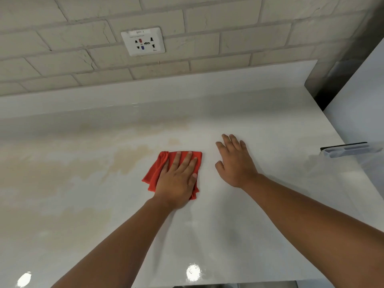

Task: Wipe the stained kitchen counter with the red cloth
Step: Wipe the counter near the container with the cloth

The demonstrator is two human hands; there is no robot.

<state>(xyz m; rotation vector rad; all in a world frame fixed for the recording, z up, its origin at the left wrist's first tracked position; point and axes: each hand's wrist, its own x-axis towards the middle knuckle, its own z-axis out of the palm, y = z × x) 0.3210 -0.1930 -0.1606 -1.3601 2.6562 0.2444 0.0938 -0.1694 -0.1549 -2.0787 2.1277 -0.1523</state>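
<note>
Red cloth (153, 176), rumpled and loosely folded, lying flat mid-counter, glossy white kitchen counter (228, 235) beneath, pale tan stains (124, 161) smeared over its left and middle, touching the cloth's left edge

Left grip (178, 179) pressed flat on red cloth (154, 173), fingers straight, mid-bench (207, 235). Right grip (234, 163) palm down, fingers spread, at the cloth's 3 o'clock, apart from it; contact with bench unclear. Tan stain (128, 159) ran from cloth's 10 o'clock out toward 9. Wall socket (143, 41) at 12 o'clock on brick wall (228, 28). Dark-edged clear item (349, 149) at far 3 o'clock.
</note>
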